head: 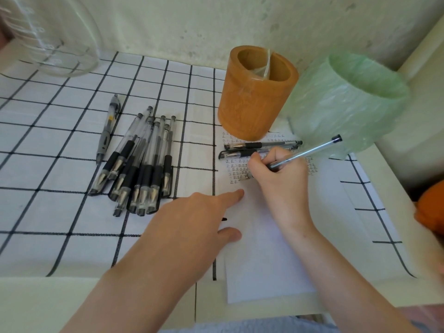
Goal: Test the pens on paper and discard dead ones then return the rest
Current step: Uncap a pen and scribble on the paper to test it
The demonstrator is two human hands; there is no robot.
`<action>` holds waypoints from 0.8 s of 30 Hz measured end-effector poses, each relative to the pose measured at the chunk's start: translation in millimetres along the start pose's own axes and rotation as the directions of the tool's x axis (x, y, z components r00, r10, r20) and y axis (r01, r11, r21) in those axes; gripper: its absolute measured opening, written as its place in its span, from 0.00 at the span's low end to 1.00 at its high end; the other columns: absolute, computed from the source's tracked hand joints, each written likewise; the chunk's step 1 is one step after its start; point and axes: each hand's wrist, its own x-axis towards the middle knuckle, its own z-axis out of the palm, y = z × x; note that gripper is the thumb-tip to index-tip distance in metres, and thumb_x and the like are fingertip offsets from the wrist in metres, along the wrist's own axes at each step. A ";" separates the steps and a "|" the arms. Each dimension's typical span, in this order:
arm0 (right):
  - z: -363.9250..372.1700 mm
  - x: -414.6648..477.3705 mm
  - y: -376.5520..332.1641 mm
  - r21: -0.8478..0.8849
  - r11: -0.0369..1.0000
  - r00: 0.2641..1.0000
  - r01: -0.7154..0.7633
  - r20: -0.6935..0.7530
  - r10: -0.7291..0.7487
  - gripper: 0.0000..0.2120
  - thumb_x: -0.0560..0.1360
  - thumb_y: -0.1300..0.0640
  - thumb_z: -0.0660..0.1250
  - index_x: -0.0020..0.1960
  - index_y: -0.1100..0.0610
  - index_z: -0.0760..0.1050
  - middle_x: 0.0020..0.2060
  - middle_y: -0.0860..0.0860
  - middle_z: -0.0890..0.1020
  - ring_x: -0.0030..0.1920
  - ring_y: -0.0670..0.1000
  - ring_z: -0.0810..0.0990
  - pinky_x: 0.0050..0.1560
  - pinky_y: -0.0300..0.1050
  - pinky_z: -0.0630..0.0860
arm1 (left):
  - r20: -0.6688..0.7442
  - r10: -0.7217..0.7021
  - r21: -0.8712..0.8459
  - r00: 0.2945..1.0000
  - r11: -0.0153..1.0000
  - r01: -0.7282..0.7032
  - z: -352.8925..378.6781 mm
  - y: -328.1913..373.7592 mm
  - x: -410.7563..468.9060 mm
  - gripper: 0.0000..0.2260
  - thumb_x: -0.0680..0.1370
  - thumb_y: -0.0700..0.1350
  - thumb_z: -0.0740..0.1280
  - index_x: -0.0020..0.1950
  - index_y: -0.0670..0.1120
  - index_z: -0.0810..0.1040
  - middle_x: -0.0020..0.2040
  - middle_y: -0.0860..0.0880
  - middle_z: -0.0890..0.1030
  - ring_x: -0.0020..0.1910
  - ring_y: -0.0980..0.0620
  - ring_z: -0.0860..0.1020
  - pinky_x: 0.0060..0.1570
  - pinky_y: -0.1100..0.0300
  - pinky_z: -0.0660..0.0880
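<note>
One held pen (310, 151), two pens (264, 145) on the single paper sheet (264, 260), one grey click pen (107, 131), and a heap (141, 164) of perhaps nine pens, as they overlap. One wooden holder (254, 97), one lined bin (348, 104), one glass jug (60, 39).

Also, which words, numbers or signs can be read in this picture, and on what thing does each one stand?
"正", written many times in rows on the white paper.
Glass jar: raised marks on its wall, too blurred to read.
Grey pen with a yellow band: print too small to read.
Wooden pen holder: a carved pattern, not readable as text.
Clear pen in the right hand: no readable print.
</note>
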 end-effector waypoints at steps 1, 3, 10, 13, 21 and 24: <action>0.2 0.2 0.4 0.000 1.000 1.000 0.003 -0.005 -0.003 0.21 0.71 0.66 0.67 0.26 0.54 0.62 0.17 0.43 0.65 0.23 0.42 0.62 0.28 0.32 0.61 | 0.003 0.000 0.001 1.000 1.000 0.000 0.0 -0.1 -0.1 0.26 0.76 0.60 0.59 0.70 0.70 0.51 0.56 0.56 0.77 0.52 0.55 0.77 0.42 0.64 0.71; 0.2 0.5 0.8 -0.004 1.000 1.000 0.008 -0.013 -0.008 0.21 0.71 0.66 0.67 0.26 0.54 0.61 0.18 0.43 0.65 0.24 0.42 0.61 0.28 0.33 0.61 | 0.009 -0.002 -0.002 1.000 1.000 0.002 0.0 -0.4 0.0 0.26 0.76 0.60 0.59 0.70 0.70 0.51 0.56 0.56 0.77 0.53 0.56 0.77 0.41 0.65 0.70; -0.8 -0.3 -0.7 -0.003 1.000 1.000 0.014 0.005 -0.014 0.20 0.71 0.67 0.67 0.26 0.54 0.62 0.18 0.43 0.65 0.23 0.42 0.62 0.28 0.31 0.61 | 0.024 -0.006 0.000 1.000 1.000 0.006 -0.1 -0.5 1.5 0.26 0.77 0.60 0.59 0.70 0.70 0.51 0.55 0.55 0.77 0.52 0.55 0.77 0.40 0.64 0.70; -0.9 -0.5 -1.4 -0.004 1.000 1.000 0.003 0.007 -0.003 0.20 0.70 0.67 0.67 0.26 0.55 0.61 0.18 0.44 0.63 0.23 0.42 0.61 0.27 0.31 0.60 | 0.009 -0.002 -0.010 1.000 1.000 0.002 1.0 -1.5 1.0 0.26 0.76 0.60 0.60 0.70 0.69 0.51 0.53 0.56 0.77 0.49 0.56 0.77 0.37 0.65 0.70; -0.7 -0.9 -3.1 0.003 1.000 1.000 0.008 0.003 -0.008 0.20 0.70 0.68 0.66 0.26 0.54 0.60 0.17 0.43 0.64 0.23 0.42 0.61 0.27 0.31 0.60 | 0.016 -0.003 0.012 1.000 1.000 0.003 1.4 -0.8 1.6 0.26 0.77 0.60 0.59 0.71 0.69 0.50 0.53 0.56 0.77 0.51 0.56 0.77 0.38 0.65 0.69; -1.0 -1.0 -3.1 0.002 1.000 1.000 0.012 -0.002 -0.012 0.20 0.70 0.68 0.66 0.26 0.55 0.60 0.18 0.44 0.63 0.24 0.42 0.60 0.27 0.32 0.60 | 0.022 -0.001 0.007 1.000 1.000 0.000 1.5 -0.7 1.6 0.26 0.77 0.60 0.59 0.71 0.69 0.50 0.46 0.56 0.75 0.48 0.55 0.76 0.35 0.65 0.68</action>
